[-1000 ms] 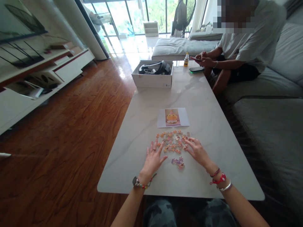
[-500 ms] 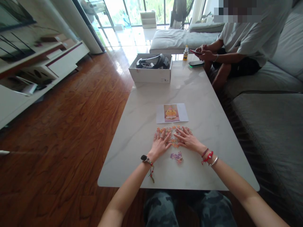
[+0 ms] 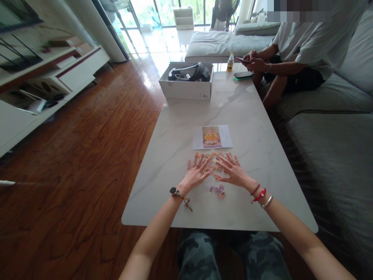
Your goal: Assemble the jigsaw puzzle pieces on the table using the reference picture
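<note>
The left hand and the right hand are flat with their palms down and their fingers spread wide. Neither one grips anything. They lie over the left and right sides of a pile of little puzzle pieces, and some pieces peek out between them. I can't tell how many pieces the fingers touch.

The pile is nearer the near edge of the white table than the far edge. A small purple and pink bunch of pieces sits apart, closer to the near edge. Just past the pile, toward the far edge, is a paper with a yellow picture on it. A white box stands at the far left corner. A bottle and a phone are by the far right corner.
</note>
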`<state>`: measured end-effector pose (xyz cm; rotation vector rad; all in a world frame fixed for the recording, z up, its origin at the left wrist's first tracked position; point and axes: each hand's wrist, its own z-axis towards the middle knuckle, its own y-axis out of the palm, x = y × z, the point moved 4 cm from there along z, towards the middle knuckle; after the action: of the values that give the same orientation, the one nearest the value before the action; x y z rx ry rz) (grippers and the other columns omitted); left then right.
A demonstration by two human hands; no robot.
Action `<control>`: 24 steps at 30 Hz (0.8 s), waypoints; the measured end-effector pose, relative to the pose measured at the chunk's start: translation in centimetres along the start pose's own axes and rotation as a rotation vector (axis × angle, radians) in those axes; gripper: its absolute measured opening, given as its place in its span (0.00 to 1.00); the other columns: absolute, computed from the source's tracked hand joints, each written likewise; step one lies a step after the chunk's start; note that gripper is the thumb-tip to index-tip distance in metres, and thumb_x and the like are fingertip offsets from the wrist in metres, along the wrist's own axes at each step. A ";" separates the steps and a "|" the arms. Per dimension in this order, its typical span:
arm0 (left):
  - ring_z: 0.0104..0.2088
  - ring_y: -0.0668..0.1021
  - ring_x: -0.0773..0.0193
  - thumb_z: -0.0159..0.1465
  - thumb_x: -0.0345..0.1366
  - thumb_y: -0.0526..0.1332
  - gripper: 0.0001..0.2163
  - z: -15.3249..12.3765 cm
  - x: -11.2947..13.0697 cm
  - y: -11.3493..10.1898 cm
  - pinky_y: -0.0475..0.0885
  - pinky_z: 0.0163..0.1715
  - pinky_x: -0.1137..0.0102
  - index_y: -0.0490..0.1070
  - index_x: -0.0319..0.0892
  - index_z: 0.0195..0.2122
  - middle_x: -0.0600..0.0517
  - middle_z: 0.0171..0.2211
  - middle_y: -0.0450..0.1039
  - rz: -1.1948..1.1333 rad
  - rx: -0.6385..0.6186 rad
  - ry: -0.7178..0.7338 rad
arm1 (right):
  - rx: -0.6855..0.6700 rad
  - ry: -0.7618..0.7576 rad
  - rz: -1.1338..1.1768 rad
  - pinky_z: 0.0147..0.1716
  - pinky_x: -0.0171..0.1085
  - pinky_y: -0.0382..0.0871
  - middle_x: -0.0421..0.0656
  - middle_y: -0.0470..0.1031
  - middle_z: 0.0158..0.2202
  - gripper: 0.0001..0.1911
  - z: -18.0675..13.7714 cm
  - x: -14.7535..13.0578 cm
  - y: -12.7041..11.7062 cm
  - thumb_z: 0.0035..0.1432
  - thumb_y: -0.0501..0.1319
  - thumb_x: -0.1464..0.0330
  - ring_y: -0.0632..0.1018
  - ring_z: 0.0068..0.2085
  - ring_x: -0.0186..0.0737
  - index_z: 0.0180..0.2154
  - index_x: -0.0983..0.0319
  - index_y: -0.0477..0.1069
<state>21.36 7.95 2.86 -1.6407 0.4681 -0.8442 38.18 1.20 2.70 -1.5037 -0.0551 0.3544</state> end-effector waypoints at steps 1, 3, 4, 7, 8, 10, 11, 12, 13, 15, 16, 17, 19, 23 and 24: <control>0.59 0.39 0.53 0.60 0.50 0.42 0.25 -0.5 -0.1 -0.2 0.44 0.53 0.49 0.36 0.55 0.58 0.54 0.61 0.32 -0.011 0.015 -0.015 | -0.003 0.006 0.005 0.53 0.58 0.34 0.42 0.44 0.60 0.36 0.0 -0.1 0.2 0.50 0.51 0.51 0.39 0.60 0.53 0.58 0.55 0.42; 0.59 0.40 0.53 0.60 0.49 0.43 0.26 -1.8 -0.1 -0.4 0.45 0.53 0.50 0.37 0.52 0.58 0.51 0.61 0.33 -0.035 0.055 -0.058 | -0.016 0.024 0.017 0.53 0.58 0.35 0.45 0.46 0.60 0.38 0.4 -0.2 0.7 0.50 0.51 0.51 0.41 0.60 0.53 0.58 0.57 0.42; 0.59 0.40 0.53 0.60 0.48 0.44 0.26 -2.6 0.1 -0.4 0.46 0.53 0.50 0.38 0.50 0.58 0.50 0.61 0.33 -0.047 0.081 -0.081 | -0.021 0.033 0.024 0.53 0.58 0.35 0.45 0.47 0.60 0.38 0.9 -0.2 1.0 0.50 0.51 0.51 0.41 0.59 0.53 0.58 0.57 0.43; 0.59 0.44 0.52 0.60 0.44 0.47 0.25 -5.2 1.3 -0.1 0.50 0.53 0.53 0.44 0.46 0.58 0.46 0.60 0.39 -0.084 0.167 -0.125 | 0.003 0.046 0.058 0.53 0.58 0.37 0.46 0.48 0.59 0.36 2.1 -0.1 1.1 0.50 0.52 0.52 0.44 0.59 0.53 0.57 0.57 0.46; 0.59 0.47 0.53 0.60 0.43 0.49 0.24 -6.0 1.9 0.1 0.52 0.53 0.55 0.47 0.45 0.57 0.45 0.59 0.42 -0.102 0.187 -0.127 | 0.029 0.046 0.076 0.53 0.58 0.38 0.45 0.49 0.59 0.35 2.3 -0.1 0.9 0.50 0.53 0.53 0.44 0.59 0.54 0.57 0.57 0.47; 0.55 0.57 0.57 0.60 0.39 0.50 0.19 -7.2 3.2 0.7 0.57 0.51 0.60 0.55 0.44 0.53 0.45 0.54 0.54 -0.154 0.206 -0.133 | 0.104 0.051 0.132 0.53 0.56 0.41 0.46 0.52 0.57 0.31 2.1 -0.2 0.0 0.51 0.53 0.55 0.47 0.58 0.52 0.55 0.57 0.51; 0.52 0.62 0.59 0.60 0.37 0.50 0.17 -7.6 3.8 1.0 0.60 0.49 0.63 0.59 0.44 0.50 0.46 0.50 0.59 -0.185 0.200 -0.139 | 0.147 0.057 0.177 0.53 0.55 0.44 0.46 0.55 0.56 0.27 1.6 -0.4 -0.5 0.52 0.53 0.57 0.50 0.58 0.51 0.54 0.57 0.55; 0.47 0.66 0.62 0.60 0.36 0.50 0.15 -7.8 4.3 1.3 0.63 0.47 0.66 0.61 0.44 0.48 0.47 0.46 0.62 -0.214 0.186 -0.151 | 0.183 0.065 0.233 0.53 0.52 0.48 0.47 0.58 0.53 0.23 0.9 -0.6 -1.0 0.53 0.53 0.59 0.55 0.56 0.48 0.51 0.57 0.59; 0.43 0.69 0.64 0.60 0.36 0.50 0.13 -7.9 4.7 1.6 0.65 0.44 0.69 0.62 0.45 0.46 0.48 0.43 0.64 -0.237 0.163 -0.163 | 0.206 0.075 0.297 0.51 0.48 0.53 0.47 0.62 0.50 0.19 0.1 -1.0 -1.3 0.54 0.52 0.61 0.60 0.54 0.46 0.48 0.58 0.62; 0.37 0.71 0.67 0.59 0.35 0.51 0.12 -7.7 5.4 1.9 0.67 0.38 0.72 0.63 0.46 0.45 0.50 0.40 0.65 -0.258 0.105 -0.192 | 0.186 0.096 0.418 0.45 0.41 0.62 0.46 0.67 0.42 0.12 -1.7 -1.8 -1.4 0.55 0.52 0.65 0.68 0.46 0.41 0.40 0.59 0.68; 0.36 0.71 0.68 0.59 0.35 0.51 0.12 -7.5 5.6 2.0 0.68 0.36 0.73 0.63 0.46 0.44 0.51 0.39 0.65 -0.256 0.078 -0.206 | 0.148 0.111 0.455 0.42 0.39 0.64 0.46 0.68 0.38 0.10 -2.5 -2.2 -1.2 0.54 0.53 0.66 0.70 0.42 0.39 0.38 0.60 0.69; 0.35 0.71 0.68 0.59 0.35 0.50 0.11 -7.3 5.7 2.0 0.67 0.34 0.74 0.63 0.46 0.44 0.51 0.39 0.64 -0.251 0.053 -0.220 | 0.104 0.129 0.475 0.39 0.38 0.66 0.45 0.68 0.36 0.09 -3.1 -2.7 -0.8 0.53 0.54 0.67 0.71 0.39 0.38 0.36 0.60 0.69; 0.34 0.71 0.68 0.60 0.34 0.50 0.10 -6.8 5.9 1.8 0.67 0.33 0.75 0.63 0.46 0.41 0.52 0.38 0.64 -0.238 0.019 -0.254 | 0.015 0.183 0.486 0.35 0.36 0.66 0.44 0.67 0.34 0.08 -3.9 -3.5 -0.1 0.52 0.55 0.69 0.71 0.33 0.36 0.35 0.61 0.68; 0.37 0.70 0.67 0.58 0.34 0.52 0.07 -6.3 5.9 1.0 0.65 0.35 0.74 0.64 0.44 0.37 0.51 0.39 0.63 -0.235 -0.040 -0.343 | -0.069 0.297 0.468 0.33 0.34 0.65 0.43 0.66 0.33 0.06 -3.8 -4.0 0.7 0.51 0.54 0.73 0.70 0.31 0.34 0.32 0.62 0.67; 0.37 0.70 0.67 0.58 0.34 0.53 0.07 -6.3 5.8 0.8 0.65 0.36 0.74 0.64 0.43 0.37 0.50 0.40 0.63 -0.238 -0.056 -0.364 | -0.069 0.319 0.468 0.33 0.34 0.64 0.43 0.66 0.33 0.05 -3.7 -4.1 0.7 0.50 0.54 0.74 0.70 0.31 0.34 0.31 0.63 0.67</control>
<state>20.64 -0.56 4.11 -1.8782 0.0429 -0.6860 35.12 -3.37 2.44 -1.6187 0.5494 0.4836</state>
